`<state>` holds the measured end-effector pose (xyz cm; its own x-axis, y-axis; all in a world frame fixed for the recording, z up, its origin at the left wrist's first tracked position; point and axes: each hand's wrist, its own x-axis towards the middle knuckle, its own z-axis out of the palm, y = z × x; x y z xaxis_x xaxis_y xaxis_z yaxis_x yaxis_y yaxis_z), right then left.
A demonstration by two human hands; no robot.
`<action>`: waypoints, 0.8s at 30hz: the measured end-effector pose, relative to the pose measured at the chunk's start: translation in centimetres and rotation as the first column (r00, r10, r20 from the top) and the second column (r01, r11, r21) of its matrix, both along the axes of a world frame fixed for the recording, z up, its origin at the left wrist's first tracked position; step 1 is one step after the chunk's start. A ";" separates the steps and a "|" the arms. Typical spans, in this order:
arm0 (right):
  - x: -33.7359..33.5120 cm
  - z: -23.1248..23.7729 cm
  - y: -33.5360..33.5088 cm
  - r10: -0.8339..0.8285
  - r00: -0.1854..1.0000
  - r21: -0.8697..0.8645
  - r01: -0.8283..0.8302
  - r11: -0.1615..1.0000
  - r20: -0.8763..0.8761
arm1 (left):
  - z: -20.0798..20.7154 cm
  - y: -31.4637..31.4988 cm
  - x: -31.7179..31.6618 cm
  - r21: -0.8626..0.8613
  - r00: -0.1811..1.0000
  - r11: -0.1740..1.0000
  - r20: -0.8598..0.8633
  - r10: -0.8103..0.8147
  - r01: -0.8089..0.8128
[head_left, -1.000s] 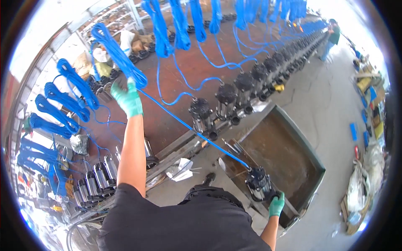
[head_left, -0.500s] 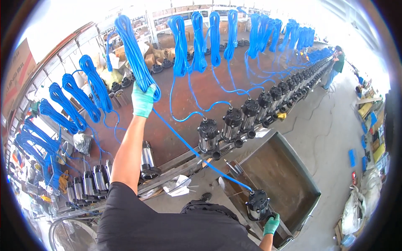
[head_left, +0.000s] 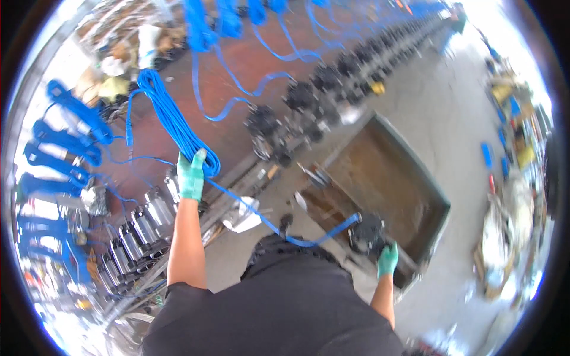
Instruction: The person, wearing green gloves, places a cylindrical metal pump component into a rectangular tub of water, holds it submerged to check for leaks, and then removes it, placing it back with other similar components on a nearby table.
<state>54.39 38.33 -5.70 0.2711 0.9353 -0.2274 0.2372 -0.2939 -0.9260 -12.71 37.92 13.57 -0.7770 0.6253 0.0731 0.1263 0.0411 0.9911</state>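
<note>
My left hand point(head_left: 191, 176), in a green-palmed glove, is closed around the lower end of a long bundle of coiled blue cable point(head_left: 172, 115). The bundle slants up and away over the reddish-brown table. From it a single blue cable point(head_left: 261, 221) sags across in front of me to the top of a pump point(head_left: 367, 228) with a black cap. This pump sits over the near side of a metal cart. My right hand point(head_left: 388, 260), also gloved in green, is closed on the pump's right edge; its fingertips are partly hidden.
A row of similar pumps point(head_left: 261, 121) lines the table edge, their blue cables running back to hanging coils point(head_left: 228, 21). More pumps point(head_left: 142, 222) stand at left. The open cart point(head_left: 415, 160) is at right. Sacks point(head_left: 499, 237) and boxes lie along the far right.
My left hand has come lower and closer with the cable bundle, which now lies over the table. The cable to the pump has gone from taut to sagging. My view has shifted.
</note>
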 end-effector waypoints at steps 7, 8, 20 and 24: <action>-3.6 5.0 1.0 0.105 0.856 -0.066 -0.083 0.994 0.507 | -6.7 0.6 6.2 -0.592 0.822 0.746 -0.233 -0.520 0.304; -3.9 5.7 0.7 0.083 0.854 -0.078 -0.050 0.996 0.514 | -5.3 0.8 8.6 -0.586 0.737 0.628 -0.075 -0.671 0.512; -7.0 10.9 -0.1 0.059 0.928 -0.079 -0.031 0.996 0.368 | -13.9 3.9 25.6 -0.921 0.083 -0.047 0.085 -0.993 0.387; -8.5 13.5 0.1 0.075 0.855 -0.143 -0.001 0.990 0.514 | -14.7 4.1 26.7 -0.901 0.037 0.011 0.006 -0.999 0.434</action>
<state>45.87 38.41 7.80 0.3491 0.9183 -0.1864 0.6836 -0.3857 -0.6197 13.95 42.04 -1.14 0.3087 0.7857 -0.5362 0.9145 -0.0901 0.3945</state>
